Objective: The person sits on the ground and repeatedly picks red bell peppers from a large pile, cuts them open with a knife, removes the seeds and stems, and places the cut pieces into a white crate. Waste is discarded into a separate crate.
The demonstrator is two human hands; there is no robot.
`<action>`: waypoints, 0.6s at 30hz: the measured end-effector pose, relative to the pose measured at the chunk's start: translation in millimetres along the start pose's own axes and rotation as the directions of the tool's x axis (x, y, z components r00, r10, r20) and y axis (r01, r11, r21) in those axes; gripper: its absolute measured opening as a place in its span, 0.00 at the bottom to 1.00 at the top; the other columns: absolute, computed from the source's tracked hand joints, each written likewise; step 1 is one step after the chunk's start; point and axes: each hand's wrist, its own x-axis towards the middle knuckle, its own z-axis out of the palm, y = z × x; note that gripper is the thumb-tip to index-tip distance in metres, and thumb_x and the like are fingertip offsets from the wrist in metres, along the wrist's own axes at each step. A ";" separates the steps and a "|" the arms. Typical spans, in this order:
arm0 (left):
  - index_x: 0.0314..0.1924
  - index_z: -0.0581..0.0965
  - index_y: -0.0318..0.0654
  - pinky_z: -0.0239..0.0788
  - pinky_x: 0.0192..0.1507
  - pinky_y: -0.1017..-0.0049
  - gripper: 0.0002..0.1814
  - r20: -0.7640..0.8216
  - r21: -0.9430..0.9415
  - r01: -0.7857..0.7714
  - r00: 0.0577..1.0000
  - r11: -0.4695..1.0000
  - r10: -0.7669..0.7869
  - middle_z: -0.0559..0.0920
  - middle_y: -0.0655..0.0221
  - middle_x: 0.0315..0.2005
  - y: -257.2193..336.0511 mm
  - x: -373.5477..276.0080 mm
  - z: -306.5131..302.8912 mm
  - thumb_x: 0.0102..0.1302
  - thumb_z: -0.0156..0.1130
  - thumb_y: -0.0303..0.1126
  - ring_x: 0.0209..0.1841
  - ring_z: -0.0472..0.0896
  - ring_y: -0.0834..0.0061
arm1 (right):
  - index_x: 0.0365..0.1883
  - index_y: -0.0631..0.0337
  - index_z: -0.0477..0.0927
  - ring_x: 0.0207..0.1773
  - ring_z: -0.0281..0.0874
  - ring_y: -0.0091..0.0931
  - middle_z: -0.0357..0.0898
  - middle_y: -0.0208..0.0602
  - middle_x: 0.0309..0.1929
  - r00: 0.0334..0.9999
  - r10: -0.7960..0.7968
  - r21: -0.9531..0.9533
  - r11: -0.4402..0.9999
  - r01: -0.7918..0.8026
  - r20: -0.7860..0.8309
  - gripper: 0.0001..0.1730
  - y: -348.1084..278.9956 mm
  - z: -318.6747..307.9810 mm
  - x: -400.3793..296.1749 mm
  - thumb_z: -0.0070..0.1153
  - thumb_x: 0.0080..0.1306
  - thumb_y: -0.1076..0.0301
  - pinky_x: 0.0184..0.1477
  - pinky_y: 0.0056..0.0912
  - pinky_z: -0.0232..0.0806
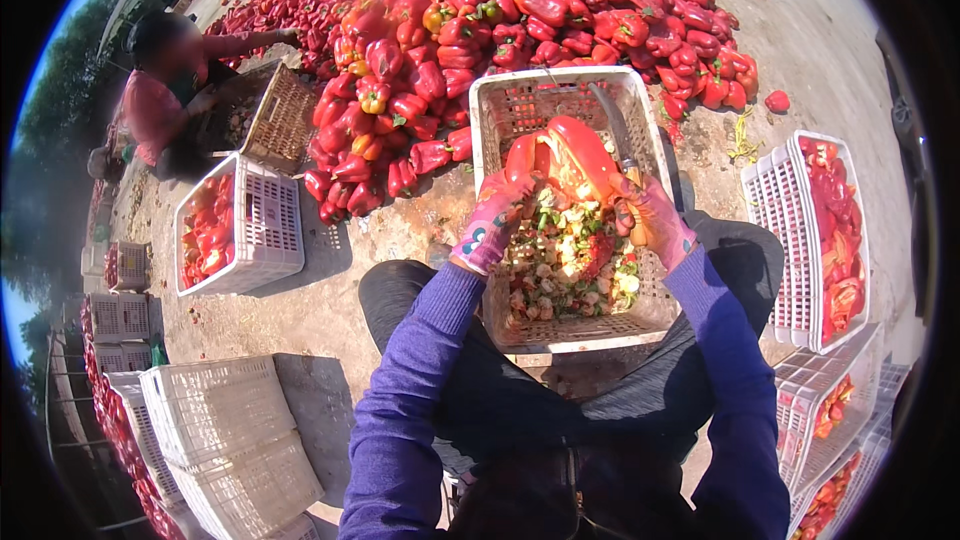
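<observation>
A red bell pepper [574,157], split apart so its pale inside shows, is held between my two gloved hands over a plastic crate [577,345]. My left hand [495,217], in a pink patterned glove, grips the pepper's left part. On the right side, my right hand [652,217] holds the pepper's edge and also a knife by its wooden handle [639,221]. The knife's curved blade [611,116] points away from me. Below the hands, pepper cores and green stem scraps [570,285] lie in the crate. Some fingers are hidden behind the pepper.
A large heap of red peppers [450,37] lies ahead. Crates of cut peppers stand at left [270,232] and right [780,247]. Stacked white crates [225,412] are at lower left. A person [161,101] sits beside another crate [281,120] at the heap's left edge.
</observation>
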 end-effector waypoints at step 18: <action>0.33 0.73 0.33 0.67 0.37 0.64 0.20 -0.110 0.994 0.081 0.845 0.078 0.524 0.77 0.55 0.27 8.7 -9.0 60.2 0.39 0.63 0.36 0.35 0.76 0.56 | 0.44 0.59 0.74 0.32 0.75 0.26 0.78 0.36 0.29 0.921 -0.387 -0.936 0.305 0.173 0.044 0.23 -13.1 22.3 4.4 0.60 0.46 0.69 0.38 0.26 0.66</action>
